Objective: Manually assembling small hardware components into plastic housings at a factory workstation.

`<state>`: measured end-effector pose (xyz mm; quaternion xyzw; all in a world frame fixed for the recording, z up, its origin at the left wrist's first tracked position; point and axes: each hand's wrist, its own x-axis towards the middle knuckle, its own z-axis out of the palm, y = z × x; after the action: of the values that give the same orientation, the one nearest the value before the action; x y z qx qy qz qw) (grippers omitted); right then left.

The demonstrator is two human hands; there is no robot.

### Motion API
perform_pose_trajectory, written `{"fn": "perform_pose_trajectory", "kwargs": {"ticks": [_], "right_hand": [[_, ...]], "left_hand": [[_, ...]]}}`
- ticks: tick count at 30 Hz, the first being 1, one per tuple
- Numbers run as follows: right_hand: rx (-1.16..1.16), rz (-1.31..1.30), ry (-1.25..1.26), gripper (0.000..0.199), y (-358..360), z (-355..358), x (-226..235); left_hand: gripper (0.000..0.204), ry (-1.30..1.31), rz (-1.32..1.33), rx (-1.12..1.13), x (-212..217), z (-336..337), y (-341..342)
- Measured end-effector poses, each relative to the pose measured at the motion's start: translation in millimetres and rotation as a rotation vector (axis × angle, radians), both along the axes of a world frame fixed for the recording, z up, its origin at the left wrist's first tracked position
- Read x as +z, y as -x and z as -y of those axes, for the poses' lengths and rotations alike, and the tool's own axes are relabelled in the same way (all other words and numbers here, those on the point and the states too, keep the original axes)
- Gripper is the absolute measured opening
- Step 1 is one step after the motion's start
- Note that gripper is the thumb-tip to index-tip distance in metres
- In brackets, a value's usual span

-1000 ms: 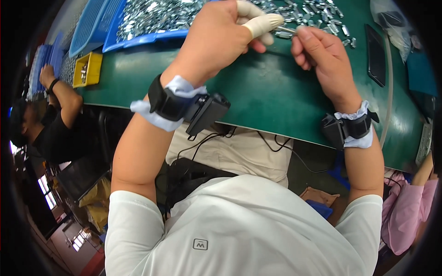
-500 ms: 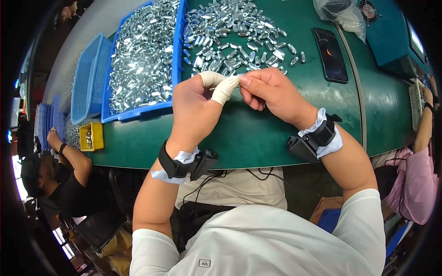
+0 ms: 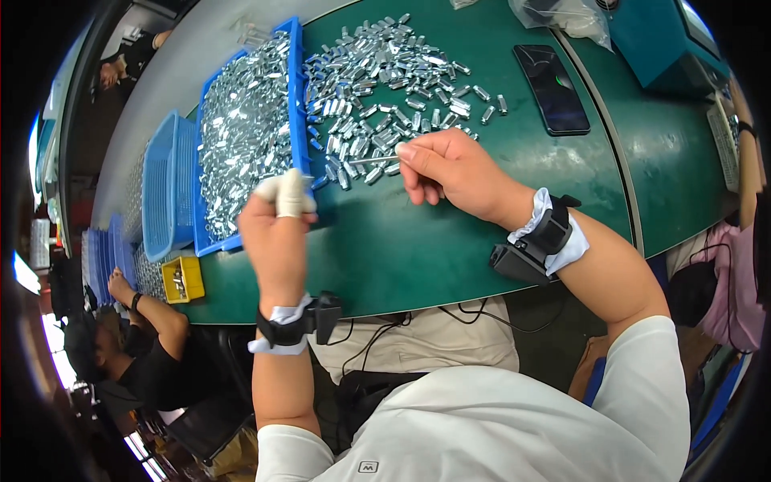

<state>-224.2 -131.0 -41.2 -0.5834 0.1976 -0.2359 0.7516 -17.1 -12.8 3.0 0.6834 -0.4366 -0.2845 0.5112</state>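
My right hand (image 3: 462, 175) pinches a thin metal rod (image 3: 371, 160) between thumb and forefinger. The rod points left over loose shiny metal fittings (image 3: 389, 64) heaped on the green table (image 3: 450, 257). White finger covers (image 3: 291, 195) sit on the thumb and forefinger of my left hand (image 3: 275, 241). Those fingertips are pressed together beside the near right corner of a blue crate (image 3: 295, 96); whatever they pinch is too small or hidden to name. Small metal fittings (image 3: 245, 132) of the same look fill that crate.
Left of the crate stand blue mesh baskets (image 3: 161, 193) and a small yellow bin (image 3: 184, 279) with a few parts. A black phone (image 3: 552, 90) lies at the right, near a clear plastic bag (image 3: 566, 18) and a teal machine (image 3: 662, 48). Other people sit at both sides.
My hands have parted: the left moved left and nearer to me, toward the crate's corner. The right stays about in place, with the rod now visible. The view has shifted a little.
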Motion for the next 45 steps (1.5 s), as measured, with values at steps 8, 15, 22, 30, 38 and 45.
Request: {"fn": "perform_pose_trajectory", "kwargs": {"ticks": [8, 15, 22, 30, 38, 45], "right_hand": [[-0.037, 0.064, -0.085, 0.036, -1.2, 0.2, -6.4], [-0.039, 0.051, -0.091, 0.039, -3.8, -3.2, -5.3], [-0.07, 0.055, -0.078, 0.042, -4.4, -1.5, -6.5], [-0.074, 0.034, -0.046, 0.04, -2.8, -1.6, -6.3], [-0.026, -0.051, 0.074, 0.039, -3.7, -6.4, -3.2], [0.01, -0.059, 0.11, 0.038, -1.5, -4.4, -4.6]], "left_hand": [[0.022, 0.098, 0.207, 0.085, 5.4, 23.5, 7.8], [0.033, -0.049, 1.055, -0.167, -11.8, 68.6, -12.1], [0.03, 0.012, 0.931, -0.176, -11.9, 66.2, -10.5], [0.014, 0.065, -0.481, -0.176, -5.2, 32.3, 5.6], [0.008, -0.052, -0.263, -0.171, -5.5, 22.8, 24.6], [0.01, -0.116, -0.211, -0.217, -14.2, 22.0, 39.0]]}}
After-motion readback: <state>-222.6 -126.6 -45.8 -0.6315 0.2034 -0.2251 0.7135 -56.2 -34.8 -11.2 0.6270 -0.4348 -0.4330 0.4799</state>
